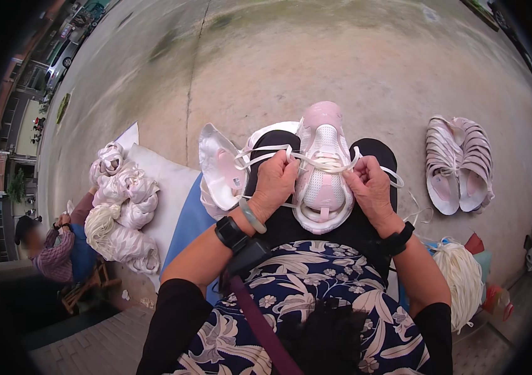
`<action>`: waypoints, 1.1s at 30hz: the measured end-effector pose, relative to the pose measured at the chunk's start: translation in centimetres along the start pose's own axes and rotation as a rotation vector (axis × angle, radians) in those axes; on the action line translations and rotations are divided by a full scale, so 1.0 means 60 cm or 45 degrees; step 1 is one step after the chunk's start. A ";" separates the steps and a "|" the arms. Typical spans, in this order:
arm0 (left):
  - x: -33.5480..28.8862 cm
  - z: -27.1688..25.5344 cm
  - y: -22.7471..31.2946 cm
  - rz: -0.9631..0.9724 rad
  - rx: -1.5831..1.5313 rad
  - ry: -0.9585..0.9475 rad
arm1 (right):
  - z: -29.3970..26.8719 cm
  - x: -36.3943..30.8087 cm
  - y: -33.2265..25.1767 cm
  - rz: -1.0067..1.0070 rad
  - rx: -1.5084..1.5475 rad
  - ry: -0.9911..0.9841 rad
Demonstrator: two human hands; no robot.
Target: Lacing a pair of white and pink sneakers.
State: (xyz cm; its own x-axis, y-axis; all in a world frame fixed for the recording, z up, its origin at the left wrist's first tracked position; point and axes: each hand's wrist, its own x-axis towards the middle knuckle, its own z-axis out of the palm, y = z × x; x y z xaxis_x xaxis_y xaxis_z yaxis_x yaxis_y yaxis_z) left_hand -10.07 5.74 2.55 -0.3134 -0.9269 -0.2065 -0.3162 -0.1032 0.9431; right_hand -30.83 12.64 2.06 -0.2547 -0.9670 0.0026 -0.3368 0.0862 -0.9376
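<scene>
Left hand (273, 182) and right hand (371, 190), both pinching white lace (331, 164) now, across the pink shoe (321, 192) (uppers (473, 153) lying right)

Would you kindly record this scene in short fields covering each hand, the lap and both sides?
Left hand: pinching white lace at the shoe's left side
Right hand: pinching white lace at the right side
Lap: pink-and-white shoe upper, lace threaded across its front
Left side: pink-and-white bundles; seated person farther off
Right side: pink-and-white stacks on the ground; hank of white laces nearer the body
</scene>
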 end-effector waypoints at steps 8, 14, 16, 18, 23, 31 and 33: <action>0.007 0.004 -0.023 0.137 0.206 0.039 | -0.001 -0.006 0.005 -0.041 0.048 0.022; 0.009 0.010 -0.022 0.161 0.231 0.012 | -0.001 -0.007 0.011 -0.043 0.096 0.011; 0.007 0.013 -0.002 0.355 0.469 0.067 | -0.002 -0.010 0.014 -0.053 0.097 0.019; 0.005 0.019 0.013 0.301 0.499 0.068 | -0.002 -0.014 0.014 -0.068 0.092 0.022; -0.003 0.007 0.034 0.256 0.515 0.125 | -0.015 -0.023 0.009 -0.182 0.024 0.119; -0.037 -0.002 0.044 0.773 0.887 -0.051 | 0.026 -0.005 -0.076 -0.673 -0.453 0.024; -0.041 -0.002 0.032 0.701 0.864 -0.047 | 0.046 0.001 -0.078 -0.779 -0.664 -0.099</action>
State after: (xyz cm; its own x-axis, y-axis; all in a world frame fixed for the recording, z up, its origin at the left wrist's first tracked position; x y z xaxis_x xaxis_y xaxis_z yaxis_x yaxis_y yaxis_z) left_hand -9.80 7.78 4.90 -0.6034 -0.7684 0.2134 -0.5724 0.6037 0.5549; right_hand -26.79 11.52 5.52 0.1689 -0.8914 0.4205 -0.7806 -0.3814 -0.4951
